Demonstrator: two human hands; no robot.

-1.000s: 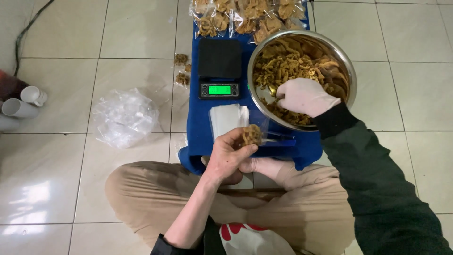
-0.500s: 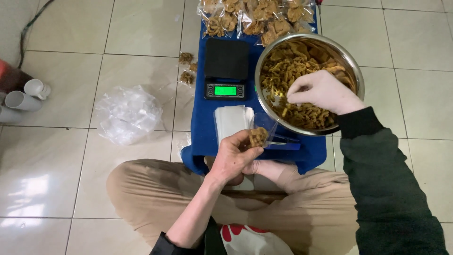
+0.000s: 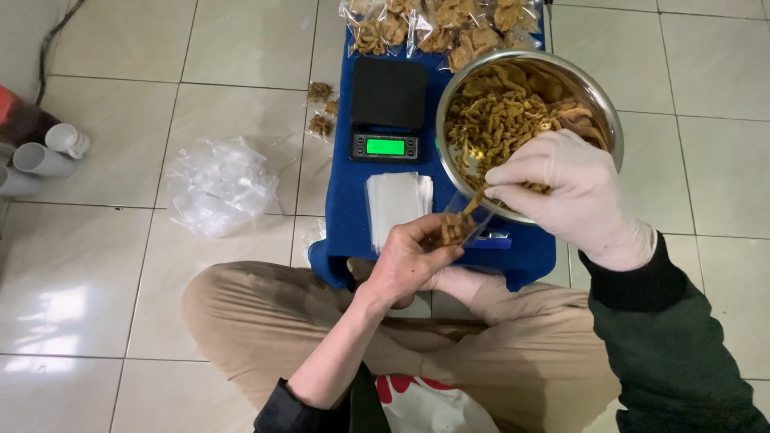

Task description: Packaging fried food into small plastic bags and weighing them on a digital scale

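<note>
My left hand [image 3: 411, 261] is bare and grips a small clear plastic bag [image 3: 459, 225] partly filled with brown fried snack pieces. Wearing a pale glove, my right hand [image 3: 565, 192] pinches a few snack pieces just above the bag's mouth. Right behind it stands a steel bowl [image 3: 601, 104] full of the same yellow-brown snacks, resting on a low blue stool [image 3: 345, 208]. A black digital scale [image 3: 388, 108] with a lit green display sits on the stool to the bowl's left. A stack of flat clear bags [image 3: 395, 200] lies in front of the scale.
Several filled snack bags [image 3: 437, 22] lie at the stool's far end. A crumpled heap of clear plastic [image 3: 218, 184] lies on the tiled floor to the left, with white cylinders [image 3: 48, 152] further left. Loose snack pieces [image 3: 322, 108] lie beside the stool. My crossed legs fill the foreground.
My right hand has come out of the bowl with a pinch of snacks and moved down to the bag's mouth. The left hand has kept the bag in place.
</note>
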